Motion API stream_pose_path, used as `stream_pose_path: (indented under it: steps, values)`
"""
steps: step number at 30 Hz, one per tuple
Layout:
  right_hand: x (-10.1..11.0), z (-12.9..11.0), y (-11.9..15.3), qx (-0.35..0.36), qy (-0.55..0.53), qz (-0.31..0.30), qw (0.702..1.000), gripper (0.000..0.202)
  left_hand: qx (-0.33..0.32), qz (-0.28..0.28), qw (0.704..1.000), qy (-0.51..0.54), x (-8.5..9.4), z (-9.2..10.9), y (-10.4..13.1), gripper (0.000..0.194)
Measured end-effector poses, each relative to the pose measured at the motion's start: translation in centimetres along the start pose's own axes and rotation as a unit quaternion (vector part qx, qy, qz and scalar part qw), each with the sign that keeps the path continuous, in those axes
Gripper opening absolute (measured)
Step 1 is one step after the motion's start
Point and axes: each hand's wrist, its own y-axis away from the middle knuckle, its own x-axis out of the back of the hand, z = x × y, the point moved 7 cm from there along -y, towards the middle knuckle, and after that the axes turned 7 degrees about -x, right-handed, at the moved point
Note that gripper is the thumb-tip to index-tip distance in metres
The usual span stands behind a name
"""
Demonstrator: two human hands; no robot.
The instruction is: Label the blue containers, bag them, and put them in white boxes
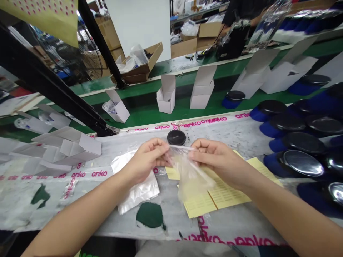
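Between my two hands hangs a clear plastic bag (191, 178), its top edge stretched level. My left hand (148, 157) pinches one corner of that edge, and my right hand (210, 155) pinches the other. Below and behind the bag lie yellow printed sheets (230, 194). A stack of clear plastic bags (143, 191) rests on the table under my left hand and forearm. Just beyond my fingers sits a round black lid (176, 137).
Many blue jars with black lids (286, 123) crowd the right side. Open white boxes (166, 94) stand along the green conveyor belt (144, 110), and more white boxes (83, 142) lie at the left. A black post (99, 60) rises at left. A co-worker's arm (257, 21) shows far back.
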Motion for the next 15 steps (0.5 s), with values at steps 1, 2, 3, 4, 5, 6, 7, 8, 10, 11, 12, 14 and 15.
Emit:
stream_pose_path:
  steps: [1, 2, 3, 4, 5, 6, 7, 8, 10, 11, 12, 14, 15]
  values:
    - [0.4, -0.2, -0.4, 0.016, 0.030, 0.042, 0.999, 0.022, -0.045, 0.036, 0.998, -0.024, 0.5, 0.3, -0.4, 0.029]
    - [0.8, -0.4, -0.8, 0.025, 0.052, 0.075, 0.995, 0.018, -0.082, 0.068, 0.993, -0.049, 1.0, 0.5, -0.8, 0.029]
    - [1.0, -0.6, -1.3, 0.028, 0.067, 0.099, 0.992, 0.014, -0.105, 0.093, 0.988, -0.071, 1.4, 0.5, -1.2, 0.029]
    - [1.3, -0.7, -1.8, 0.029, 0.079, 0.116, 0.990, 0.010, -0.114, 0.108, 0.984, -0.089, 1.7, 0.3, -1.7, 0.029]
    - [1.5, -0.8, -2.3, 0.033, 0.094, 0.132, 0.986, 0.008, -0.111, 0.115, 0.982, -0.103, 1.9, 0.0, -2.3, 0.027]
    - [1.9, -0.9, -2.7, 0.041, 0.112, 0.152, 0.981, 0.008, -0.102, 0.116, 0.981, -0.118, 2.1, -0.2, -2.9, 0.026]
    - [2.2, -1.2, -3.0, 0.055, 0.131, 0.173, 0.975, 0.011, -0.095, 0.114, 0.980, -0.136, 2.1, -0.4, -3.6, 0.025]
    - [2.5, -1.5, -3.2, 0.075, 0.151, 0.193, 0.967, 0.013, -0.092, 0.110, 0.977, -0.156, 2.1, -0.4, -4.2, 0.023]
    - [2.8, -2.1, -3.6, 0.113, 0.189, 0.222, 0.950, 0.020, -0.102, 0.100, 0.969, -0.203, 2.1, 0.0, -5.2, 0.020]
    - [2.8, -2.3, -3.7, 0.123, 0.205, 0.230, 0.943, 0.023, -0.110, 0.096, 0.963, -0.228, 2.1, 0.4, -5.6, 0.019]
    - [2.8, -2.5, -3.9, 0.127, 0.218, 0.235, 0.939, 0.024, -0.115, 0.093, 0.957, -0.251, 2.1, 0.7, -6.0, 0.019]
    - [2.7, -2.7, -4.3, 0.120, 0.231, 0.235, 0.937, 0.024, -0.128, 0.086, 0.945, -0.288, 2.1, 1.3, -6.4, 0.018]
    - [2.7, -2.8, -4.5, 0.115, 0.231, 0.230, 0.938, 0.022, -0.138, 0.081, 0.940, -0.301, 2.1, 1.6, -6.6, 0.018]
